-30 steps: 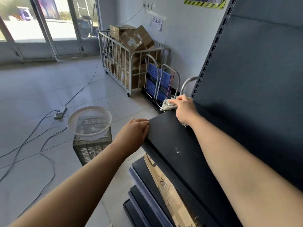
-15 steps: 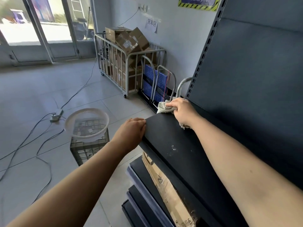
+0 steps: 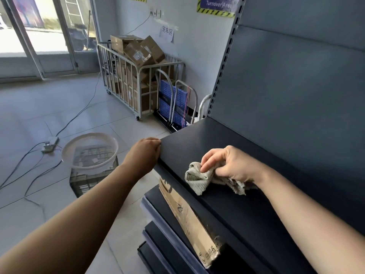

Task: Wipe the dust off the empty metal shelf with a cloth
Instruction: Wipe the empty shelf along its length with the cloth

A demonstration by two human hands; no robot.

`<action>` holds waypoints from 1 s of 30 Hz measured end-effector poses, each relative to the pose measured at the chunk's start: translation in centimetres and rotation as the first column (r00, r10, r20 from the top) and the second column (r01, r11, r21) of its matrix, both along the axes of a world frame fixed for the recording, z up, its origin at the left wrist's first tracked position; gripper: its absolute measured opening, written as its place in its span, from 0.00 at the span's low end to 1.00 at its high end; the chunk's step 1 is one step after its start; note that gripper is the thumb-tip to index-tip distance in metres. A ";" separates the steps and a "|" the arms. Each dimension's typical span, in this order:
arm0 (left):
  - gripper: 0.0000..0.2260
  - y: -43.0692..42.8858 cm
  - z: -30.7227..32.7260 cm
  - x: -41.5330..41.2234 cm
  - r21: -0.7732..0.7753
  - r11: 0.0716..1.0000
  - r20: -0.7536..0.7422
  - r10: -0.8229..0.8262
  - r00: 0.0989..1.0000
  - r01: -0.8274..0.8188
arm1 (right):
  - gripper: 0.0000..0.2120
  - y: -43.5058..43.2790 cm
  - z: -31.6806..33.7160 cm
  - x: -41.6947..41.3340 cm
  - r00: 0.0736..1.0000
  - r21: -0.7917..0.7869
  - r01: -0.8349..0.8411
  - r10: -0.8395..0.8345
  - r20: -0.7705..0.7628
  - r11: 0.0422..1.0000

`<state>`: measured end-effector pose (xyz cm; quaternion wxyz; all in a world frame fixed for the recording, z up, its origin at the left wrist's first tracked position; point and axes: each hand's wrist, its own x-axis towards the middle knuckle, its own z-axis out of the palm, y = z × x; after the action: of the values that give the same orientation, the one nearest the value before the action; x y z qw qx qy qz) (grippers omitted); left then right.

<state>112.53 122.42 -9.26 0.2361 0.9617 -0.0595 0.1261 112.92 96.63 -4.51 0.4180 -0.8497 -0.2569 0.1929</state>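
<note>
The dark metal shelf [image 3: 199,141] runs from the centre to the lower right, bare on top, with a grey back panel behind it. My right hand [image 3: 231,165] is closed on a crumpled grey-green cloth [image 3: 199,177], which is pressed flat on the shelf near its front edge. My left hand [image 3: 145,153] grips the shelf's near left corner, fingers curled over the edge.
Below the shelf lie stacked dark panels and a long cardboard box [image 3: 189,218]. A white hoop rests on a grey crate [image 3: 90,167] on the floor to the left. Cables and a power strip [image 3: 49,144] cross the tiles. A metal cage cart [image 3: 138,82] with boxes stands by the wall.
My right hand has drawn the cloth from the shelf's far left end back toward me along the top. The left hand stays on the corner.
</note>
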 end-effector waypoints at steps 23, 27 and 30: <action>0.12 1.0 -0.1 -0.2 -0.080 0.995 -0.040 0.049 0.998 -0.052 | 0.25 11.6 -3.3 13.9 0.757 -0.257 0.194 0.023 0.653 0.947; 0.12 0.9 -0.1 -0.3 -0.068 0.996 -0.041 0.053 0.998 -0.056 | 0.24 10.6 -3.8 12.9 0.765 -0.131 0.207 -0.077 0.640 0.969; 0.12 0.9 -0.1 -0.4 -0.057 0.997 -0.048 0.051 0.997 -0.054 | 0.23 9.3 -3.0 11.7 0.815 -0.159 0.150 -0.031 0.578 0.976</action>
<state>112.10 123.36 -9.35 0.2621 0.9583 -0.0247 0.1113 124.65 105.93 -7.47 0.2440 -0.9167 -0.3094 -0.0667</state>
